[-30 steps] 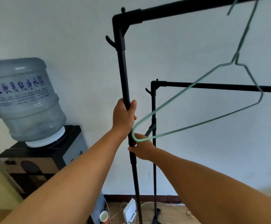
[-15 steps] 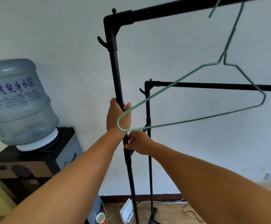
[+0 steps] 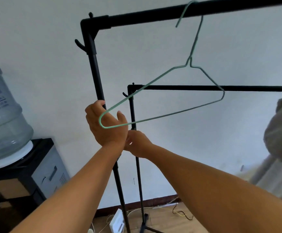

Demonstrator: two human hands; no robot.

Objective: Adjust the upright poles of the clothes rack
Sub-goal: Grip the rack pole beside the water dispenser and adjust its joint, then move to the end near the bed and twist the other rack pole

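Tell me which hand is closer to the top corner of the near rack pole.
Left. The left hand grips the near upright pole below the top corner; the right hand sits lower still, under the left wrist.

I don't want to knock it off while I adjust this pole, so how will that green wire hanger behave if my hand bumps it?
The green wire hanger looks like thin wire, so probably very light. It hangs from the top bar by its hook alone and already sits tilted, so a bump from the left hand would likely swing or slide it.
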